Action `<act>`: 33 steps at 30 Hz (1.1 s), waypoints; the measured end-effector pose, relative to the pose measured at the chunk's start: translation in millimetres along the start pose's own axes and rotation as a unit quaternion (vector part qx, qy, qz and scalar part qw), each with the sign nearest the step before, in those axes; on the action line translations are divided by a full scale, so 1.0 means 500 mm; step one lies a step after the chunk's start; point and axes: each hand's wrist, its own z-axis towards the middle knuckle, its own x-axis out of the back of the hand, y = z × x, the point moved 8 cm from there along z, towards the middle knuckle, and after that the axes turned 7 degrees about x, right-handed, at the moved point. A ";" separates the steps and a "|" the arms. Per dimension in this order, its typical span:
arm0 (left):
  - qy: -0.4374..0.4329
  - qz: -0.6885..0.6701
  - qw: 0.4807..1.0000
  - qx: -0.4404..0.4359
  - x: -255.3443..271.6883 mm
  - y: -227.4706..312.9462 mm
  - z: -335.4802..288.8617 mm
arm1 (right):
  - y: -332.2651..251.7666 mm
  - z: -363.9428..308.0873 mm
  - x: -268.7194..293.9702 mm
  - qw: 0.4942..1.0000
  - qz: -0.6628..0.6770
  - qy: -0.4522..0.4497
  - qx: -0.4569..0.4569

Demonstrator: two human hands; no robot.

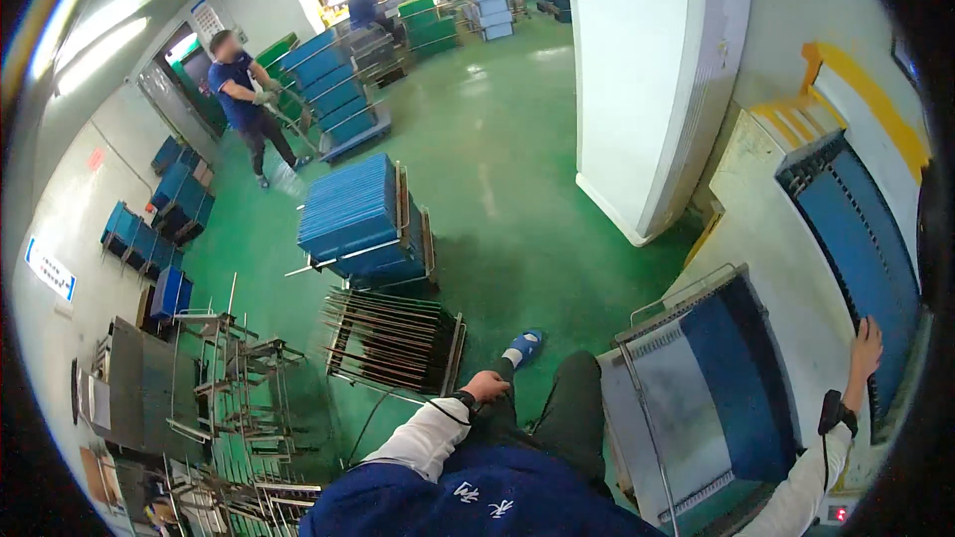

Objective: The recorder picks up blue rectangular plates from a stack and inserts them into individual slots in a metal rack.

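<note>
My right hand (867, 346) reaches to the machine at the right. Its fingers lie stretched on the near edge of a blue panel (863, 229) set in a conveyor with dark toothed sides, and it does not visibly grip anything. Between my legs and that machine stands a wire-framed rack (649, 420) holding a white panel, with a dark blue panel (734, 378) beside it. My left hand (484, 387) hangs by my thigh, its fingers curled in, nothing visible in them. Both wrists wear black bands.
Left of me stand a metal rack of dark boards (393, 338) and a rack of blue panels (350, 207). Bare metal frames (239, 378) crowd the lower left. A person (239, 89) handles a cart of blue bins (328, 89). A white pillar (637, 89) rises ahead.
</note>
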 end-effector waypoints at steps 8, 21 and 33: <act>-0.029 -0.084 0.996 0.021 -0.004 0.016 -0.036 | -0.096 -0.070 0.069 0.997 0.064 0.037 0.039; 0.014 0.017 1.000 -0.020 0.021 0.019 -0.040 | -0.332 -0.498 -0.149 0.980 0.107 -0.129 0.106; -0.025 -0.028 0.999 0.002 0.016 0.008 -0.033 | -0.355 -0.562 -0.165 0.988 0.038 -0.110 0.097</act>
